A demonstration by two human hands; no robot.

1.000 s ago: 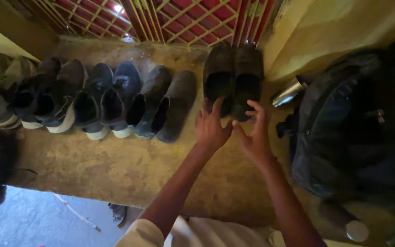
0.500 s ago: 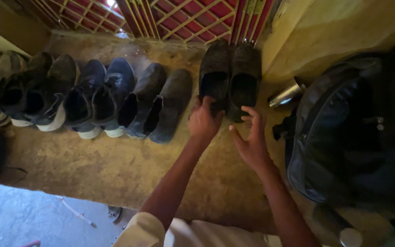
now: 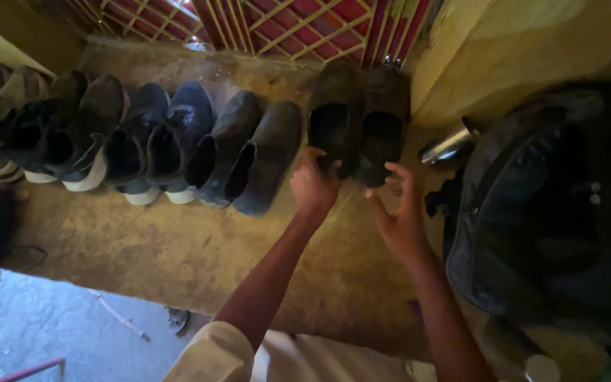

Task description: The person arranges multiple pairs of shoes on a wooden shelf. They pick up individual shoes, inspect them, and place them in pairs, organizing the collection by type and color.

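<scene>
Standing at the end of a shoe row on the dusty ledge [image 3: 178, 240]: dark slip-on pair [image 3: 357, 120], heels outward. Left hand [image 3: 314, 185] grasps the left shoe's heel; right hand [image 3: 399, 212] is released, fingers spread, just short of the other heel. Black backpack [image 3: 532, 205] beside, zipped, contents hidden; steel bottle [image 3: 449, 143] partly concealed behind it.
</scene>
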